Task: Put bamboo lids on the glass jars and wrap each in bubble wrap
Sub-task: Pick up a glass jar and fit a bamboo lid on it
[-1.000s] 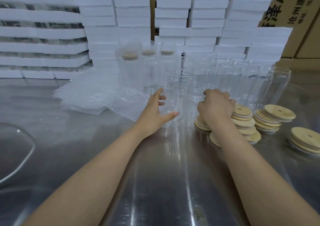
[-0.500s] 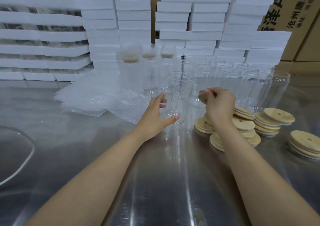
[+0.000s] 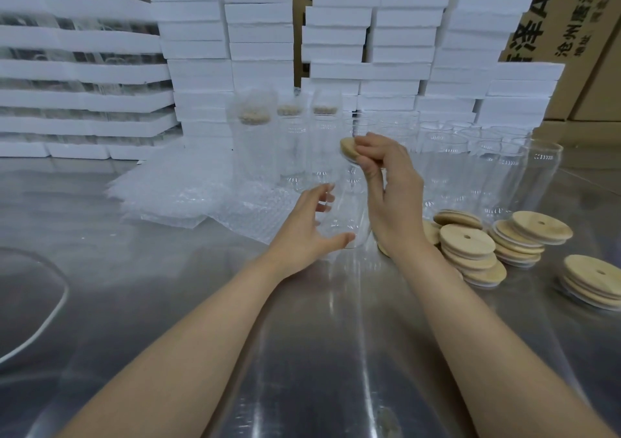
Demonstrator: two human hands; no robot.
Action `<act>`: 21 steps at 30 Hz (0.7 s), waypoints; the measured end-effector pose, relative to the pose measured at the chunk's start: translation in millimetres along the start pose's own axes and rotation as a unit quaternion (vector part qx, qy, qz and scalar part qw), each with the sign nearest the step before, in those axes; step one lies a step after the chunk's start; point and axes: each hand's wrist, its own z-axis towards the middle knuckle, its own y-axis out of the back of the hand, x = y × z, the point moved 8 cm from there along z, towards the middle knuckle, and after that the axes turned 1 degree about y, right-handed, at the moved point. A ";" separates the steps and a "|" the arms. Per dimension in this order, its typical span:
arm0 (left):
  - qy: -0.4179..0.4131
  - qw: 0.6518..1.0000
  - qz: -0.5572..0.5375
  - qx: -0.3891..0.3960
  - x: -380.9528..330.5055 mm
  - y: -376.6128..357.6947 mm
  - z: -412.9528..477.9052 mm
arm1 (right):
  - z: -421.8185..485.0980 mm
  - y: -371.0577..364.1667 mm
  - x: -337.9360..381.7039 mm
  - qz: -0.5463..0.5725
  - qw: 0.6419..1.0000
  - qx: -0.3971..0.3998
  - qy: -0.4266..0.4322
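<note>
A clear glass jar (image 3: 346, 216) stands upright on the steel table, and my left hand (image 3: 307, 227) grips it low down, thumb in front. My right hand (image 3: 386, 182) pinches a round bamboo lid (image 3: 347, 148) and holds it tilted right at the jar's mouth. Stacks of bamboo lids (image 3: 470, 253) lie to the right of my right wrist. Sheets of bubble wrap (image 3: 188, 199) are spread on the table to the left of the jar. Three jars wrapped in bubble wrap (image 3: 255, 145) with lids on stand behind.
Several bare glass jars (image 3: 477, 169) stand in rows at the back right. White foam trays (image 3: 369, 44) are stacked along the back, with cardboard boxes (image 3: 554, 17) behind them. More lid stacks (image 3: 594, 279) lie far right. A curved glass rim (image 3: 40, 323) shows at the left edge.
My right hand lifted a bamboo lid off the stack and carried it up and left to the jar's mouth. My left hand kept its hold on the jar.
</note>
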 end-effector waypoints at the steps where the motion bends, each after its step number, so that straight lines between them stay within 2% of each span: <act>1: 0.003 1.000 -0.003 0.001 0.4 0.5 0.1 | 0.0 -2.2 -1.9 0.004 1.000 0.017 -0.013; 4: 0.014 1.000 -0.015 0.003 1.7 1.3 0.2 | -1.0 -10.6 -4.1 -0.018 0.997 0.076 -0.017; 7: 0.025 1.000 -0.017 0.003 2.5 1.8 0.1 | -2.3 -20.5 -3.7 -0.077 0.992 0.101 0.009; 11: 0.041 0.999 -0.031 0.005 4.0 2.5 -0.8 | 1.4 -30.8 -3.9 -0.084 0.994 0.076 -0.010; 17: 0.046 0.998 -0.040 0.006 1.2 2.6 -2.3 | 0.2 -33.7 -2.7 -0.133 0.990 0.041 0.016; 21: 0.049 0.998 -0.039 0.005 2.1 3.4 -3.4 | -1.0 -34.4 -6.0 -0.094 0.994 0.056 -0.005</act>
